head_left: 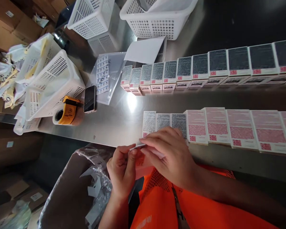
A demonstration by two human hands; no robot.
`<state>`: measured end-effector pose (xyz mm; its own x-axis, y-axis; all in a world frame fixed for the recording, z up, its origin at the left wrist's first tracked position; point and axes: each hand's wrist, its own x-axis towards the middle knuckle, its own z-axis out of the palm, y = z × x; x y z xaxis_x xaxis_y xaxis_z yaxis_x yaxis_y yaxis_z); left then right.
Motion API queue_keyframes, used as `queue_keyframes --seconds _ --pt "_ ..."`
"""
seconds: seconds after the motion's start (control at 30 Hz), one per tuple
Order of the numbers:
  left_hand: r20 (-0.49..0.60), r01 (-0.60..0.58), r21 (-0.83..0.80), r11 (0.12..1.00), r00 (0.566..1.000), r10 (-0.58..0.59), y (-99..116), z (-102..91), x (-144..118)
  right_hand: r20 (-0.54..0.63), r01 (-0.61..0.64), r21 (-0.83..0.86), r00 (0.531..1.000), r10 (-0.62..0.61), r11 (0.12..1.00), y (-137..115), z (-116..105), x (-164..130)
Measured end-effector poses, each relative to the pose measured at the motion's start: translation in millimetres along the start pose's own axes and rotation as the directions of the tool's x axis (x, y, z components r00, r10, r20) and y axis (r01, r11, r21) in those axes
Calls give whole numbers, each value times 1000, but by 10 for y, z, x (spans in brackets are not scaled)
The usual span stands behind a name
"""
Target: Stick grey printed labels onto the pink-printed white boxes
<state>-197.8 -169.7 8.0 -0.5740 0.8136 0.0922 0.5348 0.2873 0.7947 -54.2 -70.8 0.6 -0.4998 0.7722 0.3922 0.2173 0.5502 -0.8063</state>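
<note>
Pinching a thin label (140, 146) between fingers of both hands

steel table (124, 124) | box rows (216, 68) | baskets (157, 19) | phone (90, 98) | perhaps tape dispenser (68, 111)

Looks like a packing or labelling station in a warehouse, not anyone's home. The steel table (114, 124) carries two long rows of identical small boxes (205, 71) lined up edge to edge, all with printed labels and red codes. White perforated plastic baskets (157, 19) sit at the far end, there's a sheet of stickers (102, 74) and a yellow tape dispenser (68, 111), brown cardboard cartons (11, 25) stacked off to the side, and the person wears an orange hi-vis vest (171, 206).
</note>
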Motion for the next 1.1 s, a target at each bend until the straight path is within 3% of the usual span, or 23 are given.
queue_keyframes --seconds 0.13,0.27,0.57,0.83,0.93,1.1 --pt "101 12 -94 996 995 -2 30 -26 4 93 -11 125 996 0 992 -14 -53 57" --pt "164 -6 -53 999 986 14 81 -47 21 141 -57 142 989 37 988 -10 -80 84" --pt "192 -103 88 991 978 84 100 -10 13 223 -137 146 969 102 980 3 -116 117" --pt "115 10 38 999 993 -15 290 94 -56 267 -197 157 952 150 968 14 -146 136" --pt "133 7 66 998 991 -16 305 91 -62 223 -167 153 966 131 974 22 -120 117" --pt "217 19 56 998 976 -30 188 18 -12 7 11 97 1000 -12 995 28 -10 6"
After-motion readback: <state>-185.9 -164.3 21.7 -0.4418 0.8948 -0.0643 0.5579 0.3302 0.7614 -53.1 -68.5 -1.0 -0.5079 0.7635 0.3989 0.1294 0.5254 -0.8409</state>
